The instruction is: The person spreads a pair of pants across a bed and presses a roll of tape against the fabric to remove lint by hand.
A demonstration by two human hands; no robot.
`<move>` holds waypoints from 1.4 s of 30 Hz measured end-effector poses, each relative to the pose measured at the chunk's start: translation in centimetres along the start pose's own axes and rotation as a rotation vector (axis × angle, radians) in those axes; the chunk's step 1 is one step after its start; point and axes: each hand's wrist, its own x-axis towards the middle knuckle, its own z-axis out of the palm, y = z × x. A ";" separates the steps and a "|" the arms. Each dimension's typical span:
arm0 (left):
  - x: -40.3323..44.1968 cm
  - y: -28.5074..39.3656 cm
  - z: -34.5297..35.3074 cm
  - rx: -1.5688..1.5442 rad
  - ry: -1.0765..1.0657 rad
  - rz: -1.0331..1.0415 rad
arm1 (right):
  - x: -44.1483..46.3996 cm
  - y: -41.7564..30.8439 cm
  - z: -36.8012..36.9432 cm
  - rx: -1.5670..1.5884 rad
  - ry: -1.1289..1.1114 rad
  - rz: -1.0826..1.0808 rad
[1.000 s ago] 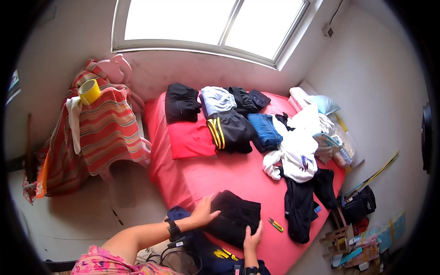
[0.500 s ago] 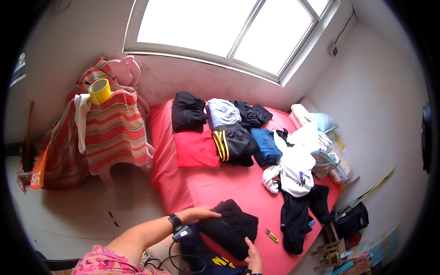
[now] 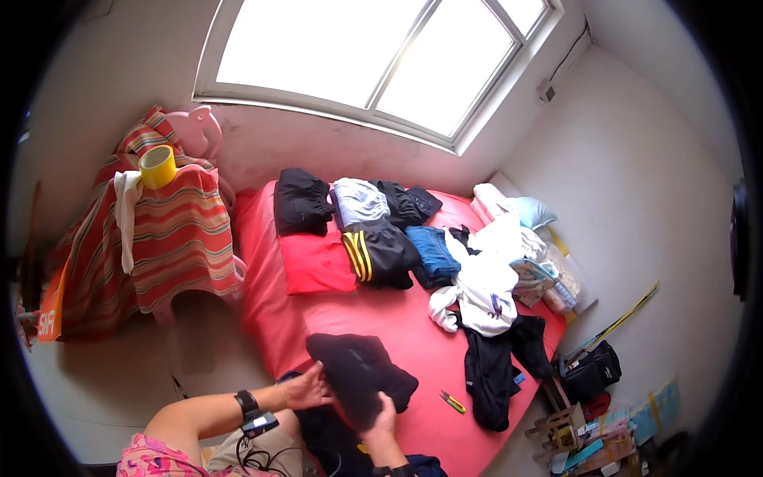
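Observation:
A folded black garment point(image 3: 362, 374) is held between both hands over the near part of the red-covered bed point(image 3: 294, 330). My left hand point(image 3: 308, 387) grips its left edge, and my right hand point(image 3: 381, 425) holds its lower right side. Dark blue clothing with a bit of yellow point(image 3: 318, 433) lies beneath and in front of them. To the right of the garment are small green snips point(image 3: 453, 401) on the bed. Farther back sit folded clothes: a red one point(image 3: 318, 262), a black one with yellow stripes point(image 3: 381, 254) and blue jeans point(image 3: 431, 250).
Loose white clothing point(image 3: 485, 290) and black clothing point(image 3: 489, 381) lie on the bed's right side. A pink chair under a striped cloth point(image 3: 183, 246) stands at left, with yellow tape point(image 3: 157, 167) on top. A black bag point(image 3: 592, 372) and boxes are on the floor at right.
The black garment has shifted left and appears lifted and tilted, with both hands moving along with it. My left hand has gone from on top to its left edge. The camera view has also shifted.

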 end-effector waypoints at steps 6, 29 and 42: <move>-0.5 0.7 0.4 0.048 0.324 -0.003 | -0.5 6.9 0.8 -0.427 0.314 -0.139; -2.9 36.6 6.4 0.590 0.377 0.712 | 6.4 -2.7 -6.3 -1.968 0.705 -0.872; 9.1 49.0 -2.2 0.497 0.304 0.529 | 5.3 -2.8 -4.2 -2.047 0.717 -0.802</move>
